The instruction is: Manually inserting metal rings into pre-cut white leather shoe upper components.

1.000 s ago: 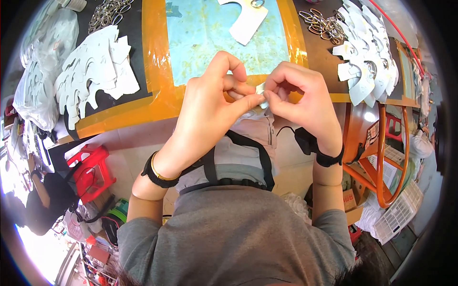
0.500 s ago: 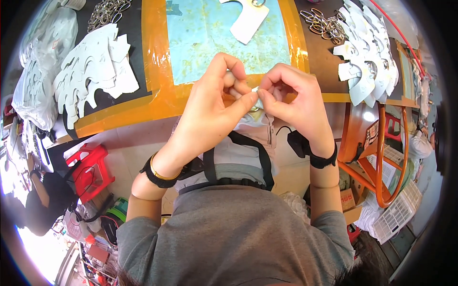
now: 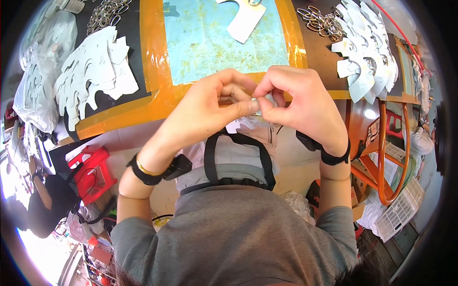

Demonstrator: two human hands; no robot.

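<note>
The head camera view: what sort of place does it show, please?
Probably an assembly workshop: stacked white cut-out pieces with curved notches and piles of oval metal rings lie on the dark worktable, on both sides of a blue sheet edged with amber tape.

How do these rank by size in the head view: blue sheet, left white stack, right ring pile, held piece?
Blue sheet
Left white stack
Right ring pile
Held piece: visible part only; fingers hide the rest.
</note>
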